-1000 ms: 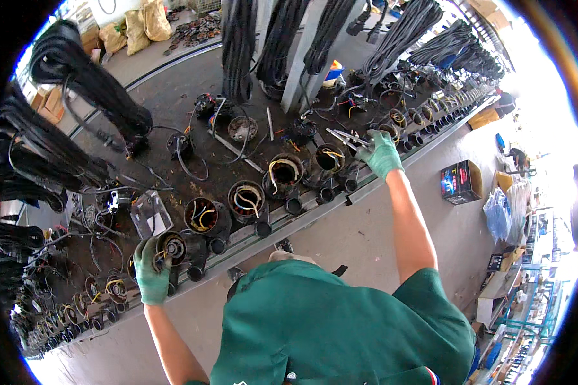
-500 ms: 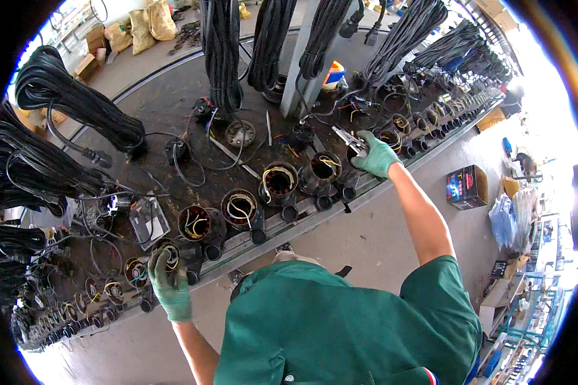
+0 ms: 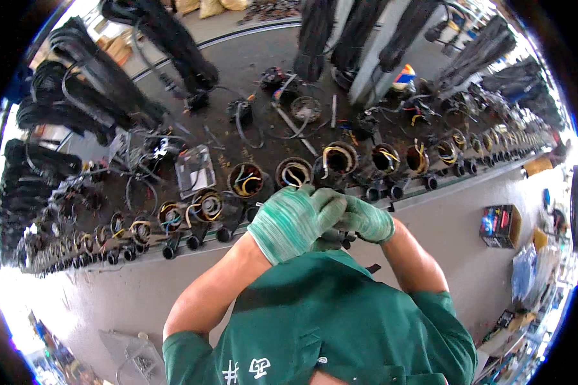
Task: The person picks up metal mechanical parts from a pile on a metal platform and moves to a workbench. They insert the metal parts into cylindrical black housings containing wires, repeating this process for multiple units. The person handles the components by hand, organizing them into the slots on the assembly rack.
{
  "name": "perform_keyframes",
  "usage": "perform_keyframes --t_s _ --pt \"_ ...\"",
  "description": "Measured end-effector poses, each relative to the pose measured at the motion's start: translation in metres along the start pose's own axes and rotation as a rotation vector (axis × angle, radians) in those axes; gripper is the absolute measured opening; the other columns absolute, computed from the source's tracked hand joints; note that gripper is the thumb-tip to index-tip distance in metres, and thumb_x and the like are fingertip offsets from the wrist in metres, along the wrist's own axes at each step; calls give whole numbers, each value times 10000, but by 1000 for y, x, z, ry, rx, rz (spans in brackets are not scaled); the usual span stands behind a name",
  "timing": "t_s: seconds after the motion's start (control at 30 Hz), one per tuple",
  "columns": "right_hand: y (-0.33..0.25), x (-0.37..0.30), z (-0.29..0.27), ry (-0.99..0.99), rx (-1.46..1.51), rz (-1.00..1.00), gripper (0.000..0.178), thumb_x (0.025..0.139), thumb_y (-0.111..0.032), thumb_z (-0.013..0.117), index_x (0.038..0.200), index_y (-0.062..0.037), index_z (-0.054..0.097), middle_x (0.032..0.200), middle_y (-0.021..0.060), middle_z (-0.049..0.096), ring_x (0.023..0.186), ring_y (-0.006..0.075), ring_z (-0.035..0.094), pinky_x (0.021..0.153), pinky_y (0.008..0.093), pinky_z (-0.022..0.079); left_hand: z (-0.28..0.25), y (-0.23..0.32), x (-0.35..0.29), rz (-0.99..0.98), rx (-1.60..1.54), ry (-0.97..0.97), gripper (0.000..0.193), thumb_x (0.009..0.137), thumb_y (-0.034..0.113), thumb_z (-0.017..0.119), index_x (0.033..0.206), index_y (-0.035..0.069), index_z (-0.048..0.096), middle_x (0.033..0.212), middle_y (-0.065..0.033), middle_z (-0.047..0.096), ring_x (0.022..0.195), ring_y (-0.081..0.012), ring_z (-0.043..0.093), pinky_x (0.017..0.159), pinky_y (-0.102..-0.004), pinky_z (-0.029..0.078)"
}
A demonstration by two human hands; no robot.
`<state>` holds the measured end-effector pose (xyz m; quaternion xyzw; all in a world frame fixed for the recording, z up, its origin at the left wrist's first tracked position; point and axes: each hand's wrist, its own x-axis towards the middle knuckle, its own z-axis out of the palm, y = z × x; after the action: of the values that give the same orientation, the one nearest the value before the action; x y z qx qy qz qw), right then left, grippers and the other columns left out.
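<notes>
My left hand and my right hand, both in green knit gloves, meet in front of my chest at the bench's near edge. Their fingers are curled together, and what lies between them is hidden. A dark shape shows just below the fingers; I cannot tell what it is. Right behind the hands stand open round motor housings: one with white wires, one with yellow and white wires, and one with yellow and green wires. The metal tool seen earlier in my right hand does not show.
More motor housings line the bench edge to both sides. Bundled black cables rise behind them, near a grey post. A clear plastic tray and a ring-shaped metal part lie on the bench. A printed carton sits on the floor.
My left hand has left a housing on the left and come to the middle. My right hand, which held a metal plier-like tool, has drawn back beside it. The view has shifted.
</notes>
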<state>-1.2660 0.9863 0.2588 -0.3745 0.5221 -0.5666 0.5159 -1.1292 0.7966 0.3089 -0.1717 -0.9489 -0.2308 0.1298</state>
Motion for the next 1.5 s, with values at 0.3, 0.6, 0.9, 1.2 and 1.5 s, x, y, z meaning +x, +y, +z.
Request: perform_keyframes --t_s 0.3,0.6,0.9,1.2,1.5 --pt "-67 27 68 75 -7 362 725 885 -437 825 1434 -66 530 1029 0 713 830 38 616 667 209 509 26 -26 -74 -441 -508 387 852 836 682 760 1355 38 558 1145 -200 704 1011 -388 723 859 -428 580" --pt "-46 34 69 54 -989 109 749 872 -333 770 1505 -51 486 1363 269 636 1148 442 665 981 468 570 5 -29 -101 -616 -261 263 491 1005 434 672 1320 64 599 1040 -235 740 984 -407 749 792 -449 595" --pt "-23 15 -52 564 -1437 -160 470 830 -189 814 1273 -175 657 1150 177 626 940 383 688 760 480 604 1 -64 -203 -825 -509 638 725 1065 652 475 1320 -11 613 1196 -90 658 1086 -167 584 959 -340 479" --pt "53 40 -73 541 -1580 -87 568 798 -349 871 1290 -153 666 1189 163 627 1066 396 612 892 518 523 31 -31 -173 -868 -876 612 761 939 617 722 1376 14 565 1077 -26 679 830 -59 593 651 -219 473" --pt "4 36 41 109 -574 -29 479 923 -239 801 1316 -52 600 1030 178 723 903 341 732 786 424 586 52 -34 -142 -739 -911 309 731 846 277 912 1403 4 527 1291 -100 639 1147 -173 613 1019 -346 519"
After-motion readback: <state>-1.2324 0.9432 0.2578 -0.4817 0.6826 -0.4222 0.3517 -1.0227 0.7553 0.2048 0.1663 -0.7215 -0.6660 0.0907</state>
